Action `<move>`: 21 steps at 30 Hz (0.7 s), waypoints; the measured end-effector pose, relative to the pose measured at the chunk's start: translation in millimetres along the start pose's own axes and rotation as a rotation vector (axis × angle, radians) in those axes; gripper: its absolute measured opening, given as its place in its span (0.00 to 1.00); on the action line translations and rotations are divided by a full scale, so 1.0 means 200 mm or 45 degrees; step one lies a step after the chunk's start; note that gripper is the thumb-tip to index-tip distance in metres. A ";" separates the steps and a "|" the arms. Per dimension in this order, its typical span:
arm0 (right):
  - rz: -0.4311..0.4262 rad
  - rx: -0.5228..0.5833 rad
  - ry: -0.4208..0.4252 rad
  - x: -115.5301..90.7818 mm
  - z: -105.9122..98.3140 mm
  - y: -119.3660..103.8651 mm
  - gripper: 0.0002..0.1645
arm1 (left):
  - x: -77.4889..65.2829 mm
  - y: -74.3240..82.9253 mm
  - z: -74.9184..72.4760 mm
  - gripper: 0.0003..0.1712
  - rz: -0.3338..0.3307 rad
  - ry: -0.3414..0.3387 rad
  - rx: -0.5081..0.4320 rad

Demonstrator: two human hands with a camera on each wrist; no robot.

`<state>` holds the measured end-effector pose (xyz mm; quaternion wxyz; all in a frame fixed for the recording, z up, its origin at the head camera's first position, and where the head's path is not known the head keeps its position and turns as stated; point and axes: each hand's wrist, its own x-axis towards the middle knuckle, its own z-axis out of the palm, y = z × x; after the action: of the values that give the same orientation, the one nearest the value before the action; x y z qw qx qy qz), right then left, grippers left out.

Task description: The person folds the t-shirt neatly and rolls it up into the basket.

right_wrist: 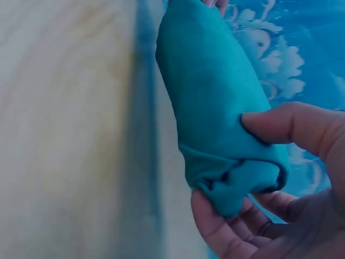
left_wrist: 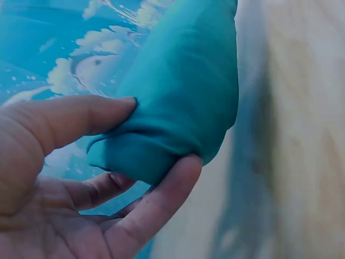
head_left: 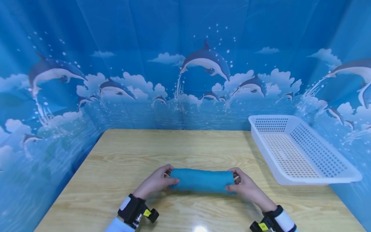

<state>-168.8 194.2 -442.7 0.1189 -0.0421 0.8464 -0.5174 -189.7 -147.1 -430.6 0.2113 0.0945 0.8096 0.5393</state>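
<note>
A teal cloth (head_left: 203, 181), rolled into a thick cylinder, lies lengthwise between my two hands in the head view. My left hand (head_left: 157, 181) grips its left end, with the thumb pressing on the roll. At the opposite end, my right hand (head_left: 244, 186) holds the cloth between thumb and fingers. Something thin and pale shows by the fingers at each end; its kind cannot be told. In the left wrist view, the end of the rolled cloth (left_wrist: 172, 102) has loose folds. Tucked, crumpled fabric shows at the other end of the rolled cloth (right_wrist: 215, 102) in the right wrist view.
A white perforated plastic basket (head_left: 313, 180) stands at the right side of the wooden table (head_left: 139, 145). Behind and beside the table hangs a blue curtain (head_left: 139, 38) printed with dolphins and clouds. A bright reflection shows near the front edge.
</note>
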 end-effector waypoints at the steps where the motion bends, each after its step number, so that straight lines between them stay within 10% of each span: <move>1: -0.016 -0.013 0.020 -0.01 -0.02 -0.02 0.39 | 0.00 0.02 0.00 0.28 0.024 0.006 0.008; 14: -0.195 -0.387 0.335 -0.17 -0.66 -0.16 0.41 | 0.20 0.57 0.26 0.19 0.455 0.003 0.100; 21: -0.125 -0.490 0.523 0.05 -1.41 0.65 0.43 | 0.43 0.84 0.61 0.22 0.599 0.044 0.183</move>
<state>-240.7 496.9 -435.5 -0.0904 0.0009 0.9324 -0.3499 -226.0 55.0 -337.3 0.0587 0.2861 0.8051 0.5162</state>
